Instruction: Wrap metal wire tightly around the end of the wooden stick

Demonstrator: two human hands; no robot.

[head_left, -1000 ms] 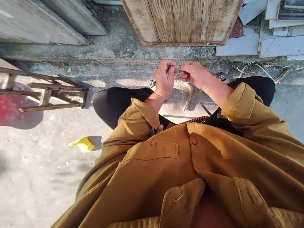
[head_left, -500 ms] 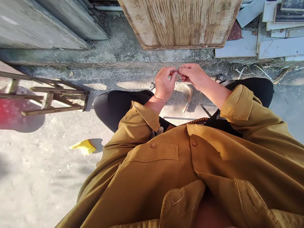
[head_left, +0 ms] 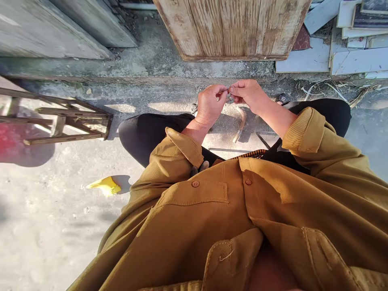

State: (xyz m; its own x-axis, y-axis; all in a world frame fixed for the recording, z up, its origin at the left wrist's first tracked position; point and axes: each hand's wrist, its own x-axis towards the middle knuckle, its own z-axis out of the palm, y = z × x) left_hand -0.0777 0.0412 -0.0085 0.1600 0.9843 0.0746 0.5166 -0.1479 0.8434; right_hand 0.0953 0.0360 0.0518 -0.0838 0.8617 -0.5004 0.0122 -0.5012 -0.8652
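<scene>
Just above the knees, my left hand and my right hand meet fingertip to fingertip. Each pinches with thumb and index finger. Whatever lies between the tips is too small to make out. Below my right hand, a curved, pale brown handle-like piece shows near the ground between my legs. To its right a thin dark rod slants down. An orange and black striped edge shows at the lap, partly hidden by the shirt.
A weathered wooden panel is ahead, with stacked white boards to its right. Grey slabs lean at the upper left. On the left are a wooden stool and a yellow object on the concrete ground.
Both hands stay pinched together in almost the same place. A narrow gap now shows between the two sets of fingertips. The whole view has shifted slightly.
</scene>
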